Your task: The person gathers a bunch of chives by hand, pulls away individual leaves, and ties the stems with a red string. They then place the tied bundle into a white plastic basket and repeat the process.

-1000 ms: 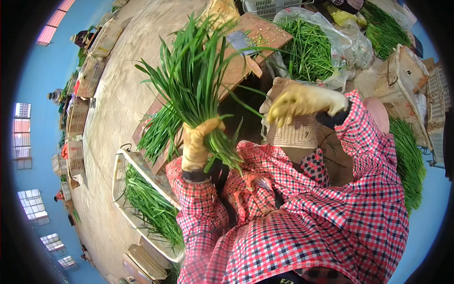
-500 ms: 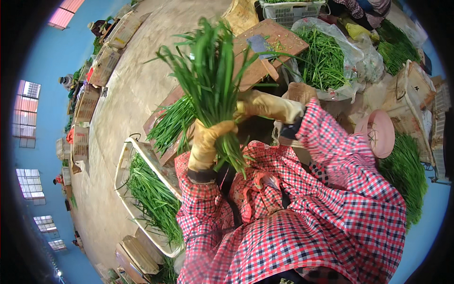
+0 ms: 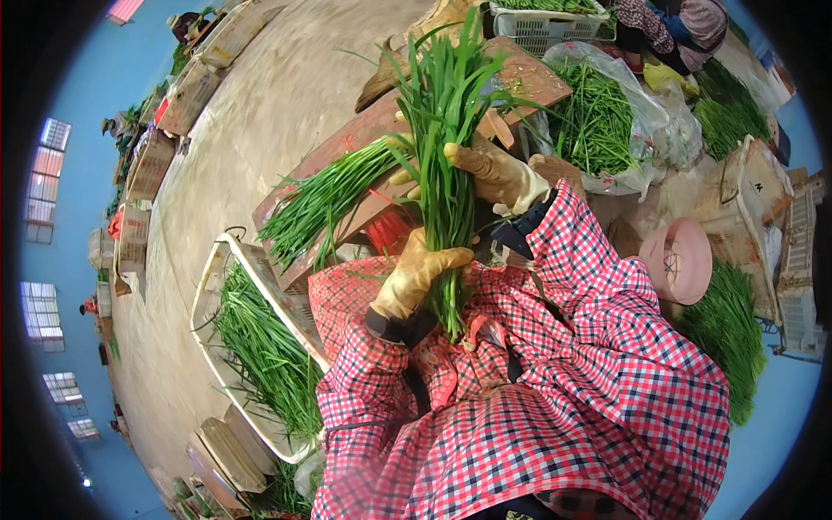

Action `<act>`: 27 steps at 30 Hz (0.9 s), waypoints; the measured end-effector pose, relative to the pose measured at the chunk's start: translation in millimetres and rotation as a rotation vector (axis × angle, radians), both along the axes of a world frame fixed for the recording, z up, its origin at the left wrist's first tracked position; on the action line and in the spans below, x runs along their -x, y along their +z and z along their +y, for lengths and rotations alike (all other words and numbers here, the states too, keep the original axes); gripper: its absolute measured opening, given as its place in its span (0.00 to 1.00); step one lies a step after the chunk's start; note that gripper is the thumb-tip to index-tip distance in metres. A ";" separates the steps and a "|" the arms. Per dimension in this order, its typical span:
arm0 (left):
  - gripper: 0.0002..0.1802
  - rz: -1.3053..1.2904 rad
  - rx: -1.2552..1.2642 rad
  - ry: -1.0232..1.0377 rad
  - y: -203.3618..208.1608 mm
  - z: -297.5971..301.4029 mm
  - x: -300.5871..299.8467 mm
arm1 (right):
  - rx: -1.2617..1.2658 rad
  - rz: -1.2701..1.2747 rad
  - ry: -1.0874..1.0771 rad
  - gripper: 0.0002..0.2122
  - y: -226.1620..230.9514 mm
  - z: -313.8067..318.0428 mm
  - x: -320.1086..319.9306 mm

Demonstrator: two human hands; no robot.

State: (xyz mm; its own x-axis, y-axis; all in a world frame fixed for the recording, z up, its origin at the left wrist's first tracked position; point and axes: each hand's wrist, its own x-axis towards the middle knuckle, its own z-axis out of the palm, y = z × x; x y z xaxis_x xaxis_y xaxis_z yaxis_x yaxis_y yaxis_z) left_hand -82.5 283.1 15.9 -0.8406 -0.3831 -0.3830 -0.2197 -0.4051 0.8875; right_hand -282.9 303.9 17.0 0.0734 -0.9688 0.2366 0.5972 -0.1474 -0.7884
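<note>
A loose bunch of garlic chives (image 3: 446,204) stands nearly upright in front of my chest, its leaf tips pointing away. Near the cut lower ends, my gloved left hand (image 3: 418,276) is closed round the stalks with its thumb across the front. My gloved right hand (image 3: 503,173) cups the bunch higher up, from behind and the right. Its thumb lies along the front edge, and some fingertips show past the left side. Another bunch of chives (image 3: 334,199) lies on the reddish-brown board (image 3: 368,130), just left of the held one. Red strips (image 3: 387,232) sit near the board's close edge.
At left stands a white crate (image 3: 204,325) of chives. A clear plastic bag (image 3: 646,95) of greens lies at right, near a pink tub (image 3: 680,260) and another chive heap (image 3: 724,338). A white basket (image 3: 546,30) and another person (image 3: 693,30) are at far right.
The held bunch has shifted right and stands straighter. My right hand has come round it, with thumb in front and fingertips at the left. My left hand has moved right with the stalks.
</note>
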 end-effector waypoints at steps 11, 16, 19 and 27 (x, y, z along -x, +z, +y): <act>0.18 0.073 -0.073 0.030 -7.7 3.3 1.4 | -0.081 0.343 -0.020 0.27 5.9 2.4 12.8; 0.12 -0.054 0.044 0.069 -14.2 -6.8 4.0 | 0.131 0.347 0.007 0.24 20.5 9.2 15.4; 0.12 -0.113 0.320 0.047 -14.9 -13.5 7.5 | 0.176 0.347 -0.014 0.33 33.5 15.1 12.1; 0.23 -0.279 0.804 -0.006 -13.1 -10.1 22.7 | 0.182 0.332 -0.339 0.32 27.4 52.6 3.2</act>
State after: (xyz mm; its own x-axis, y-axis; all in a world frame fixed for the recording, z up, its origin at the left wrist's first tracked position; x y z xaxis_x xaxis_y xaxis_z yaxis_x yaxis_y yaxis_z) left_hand -105.3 273.0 2.8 -0.7588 -0.6230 -0.1902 -0.4736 0.3272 0.8177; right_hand -286.1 356.5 44.3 -0.1378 -0.8965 0.4210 0.2138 -0.4420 -0.8712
